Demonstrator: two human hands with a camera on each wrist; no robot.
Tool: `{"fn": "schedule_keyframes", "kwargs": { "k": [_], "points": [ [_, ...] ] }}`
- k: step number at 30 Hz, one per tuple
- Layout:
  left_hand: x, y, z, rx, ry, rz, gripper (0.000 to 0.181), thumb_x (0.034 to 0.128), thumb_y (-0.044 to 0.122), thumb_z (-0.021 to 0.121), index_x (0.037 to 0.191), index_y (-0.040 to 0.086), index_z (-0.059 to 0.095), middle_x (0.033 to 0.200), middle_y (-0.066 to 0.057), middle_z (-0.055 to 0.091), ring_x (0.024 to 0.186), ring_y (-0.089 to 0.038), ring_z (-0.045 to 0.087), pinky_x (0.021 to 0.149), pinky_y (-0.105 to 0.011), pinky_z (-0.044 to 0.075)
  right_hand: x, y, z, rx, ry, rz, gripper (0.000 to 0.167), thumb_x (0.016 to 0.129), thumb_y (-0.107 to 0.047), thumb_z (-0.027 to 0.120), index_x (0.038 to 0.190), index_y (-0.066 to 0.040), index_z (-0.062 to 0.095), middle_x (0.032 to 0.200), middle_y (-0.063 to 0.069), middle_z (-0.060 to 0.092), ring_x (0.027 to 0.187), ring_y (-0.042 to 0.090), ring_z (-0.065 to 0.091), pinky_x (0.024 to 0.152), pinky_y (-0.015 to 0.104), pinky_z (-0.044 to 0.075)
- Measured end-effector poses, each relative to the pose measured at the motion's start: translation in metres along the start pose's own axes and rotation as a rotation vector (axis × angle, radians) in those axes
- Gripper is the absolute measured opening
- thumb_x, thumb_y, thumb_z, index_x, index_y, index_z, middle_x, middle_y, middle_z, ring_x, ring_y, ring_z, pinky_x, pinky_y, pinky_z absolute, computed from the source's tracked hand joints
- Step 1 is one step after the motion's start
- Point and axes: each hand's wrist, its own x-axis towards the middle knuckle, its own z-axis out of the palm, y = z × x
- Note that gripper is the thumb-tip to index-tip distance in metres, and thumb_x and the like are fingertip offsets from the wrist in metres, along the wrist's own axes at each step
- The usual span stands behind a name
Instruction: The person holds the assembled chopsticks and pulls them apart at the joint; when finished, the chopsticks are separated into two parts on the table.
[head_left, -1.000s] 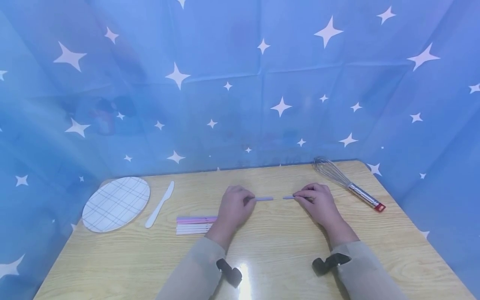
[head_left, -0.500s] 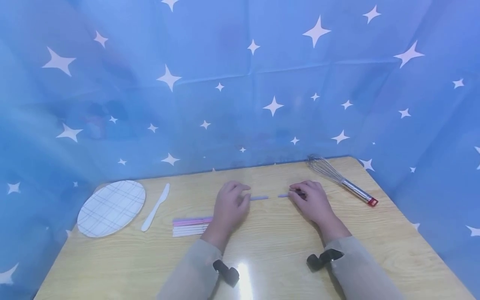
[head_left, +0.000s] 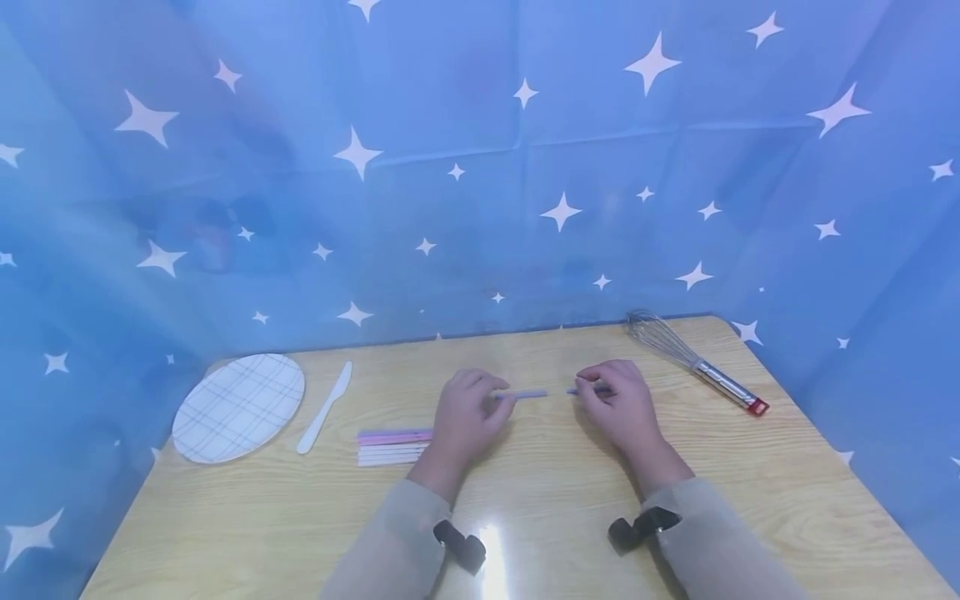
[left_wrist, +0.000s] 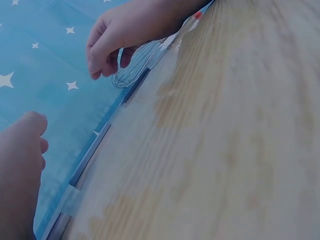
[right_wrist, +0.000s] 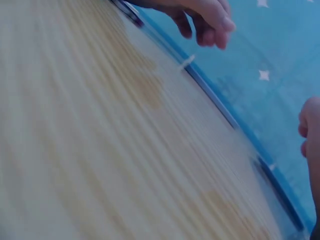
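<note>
A purple stick (head_left: 525, 394) lies on the table beside the fingertips of my left hand (head_left: 465, 417). A darker stick (head_left: 572, 391) lies in line with it past a small gap, partly covered by my right hand (head_left: 622, 408). Both hands hover with loosely bent fingers and hold nothing. In the left wrist view, the purple stick (left_wrist: 91, 155) rests flat, clear of my left hand (left_wrist: 20, 170). The right wrist view shows the dark stick (right_wrist: 280, 194) on the table, apart from my right hand (right_wrist: 312, 145).
Pink, purple and white sticks (head_left: 392, 447) lie in a row by my left wrist. Further left are a white knife (head_left: 325, 408) and a checked plate (head_left: 238, 408). A whisk (head_left: 697, 364) lies at the back right. A blue starred curtain (head_left: 480, 208) hangs behind the table (head_left: 555, 517).
The fingers of both hands have come off the two sticks and spread apart. My right hand has shifted slightly left over its stick. The head view swung a little and came back.
</note>
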Motion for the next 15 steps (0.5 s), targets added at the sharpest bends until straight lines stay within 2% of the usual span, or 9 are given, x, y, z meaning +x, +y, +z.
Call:
{"fn": "schedule_keyframes", "kwargs": {
  "k": [3, 8, 12, 15],
  "points": [
    [-0.001, -0.001, -0.004, 0.022, -0.018, -0.016, 0.021, 0.0984, 0.034, 0.075, 0.109, 0.016, 0.079, 0.106, 0.005, 0.073, 0.104, -0.017, 0.064, 0.100, -0.039, 0.052, 0.001, -0.008, 0.010, 0.009, -0.013, -0.039, 0.007, 0.094, -0.012, 0.074, 0.094, -0.008, 0.080, 0.089, 0.002, 0.075, 0.097, 0.029, 0.062, 0.089, 0.043, 0.045],
    [-0.005, -0.006, -0.010, 0.055, -0.003, 0.004, 0.020, 0.0982, 0.035, 0.075, 0.106, 0.017, 0.079, 0.104, 0.005, 0.073, 0.103, -0.017, 0.065, 0.099, -0.039, 0.052, 0.001, -0.024, 0.026, 0.020, -0.029, -0.081, 0.006, 0.091, -0.011, 0.076, 0.094, -0.008, 0.080, 0.090, 0.002, 0.075, 0.097, 0.030, 0.063, 0.089, 0.046, 0.047],
    [-0.008, -0.007, -0.015, 0.066, -0.009, -0.023, 0.021, 0.0998, 0.037, 0.073, 0.105, 0.017, 0.080, 0.103, 0.006, 0.074, 0.103, -0.018, 0.065, 0.100, -0.039, 0.051, 0.001, -0.035, 0.037, 0.029, -0.059, -0.065, 0.005, 0.089, -0.012, 0.078, 0.094, -0.011, 0.079, 0.093, 0.000, 0.075, 0.099, 0.026, 0.062, 0.089, 0.046, 0.049],
    [-0.013, -0.011, -0.018, 0.070, 0.011, -0.014, 0.022, 0.0999, 0.036, 0.072, 0.104, 0.016, 0.080, 0.103, 0.005, 0.074, 0.103, -0.019, 0.065, 0.099, -0.040, 0.052, 0.001, -0.040, 0.045, 0.038, -0.082, -0.070, 0.005, 0.089, -0.014, 0.079, 0.094, -0.012, 0.079, 0.094, -0.001, 0.075, 0.100, 0.024, 0.063, 0.091, 0.045, 0.050]
  ]
}}
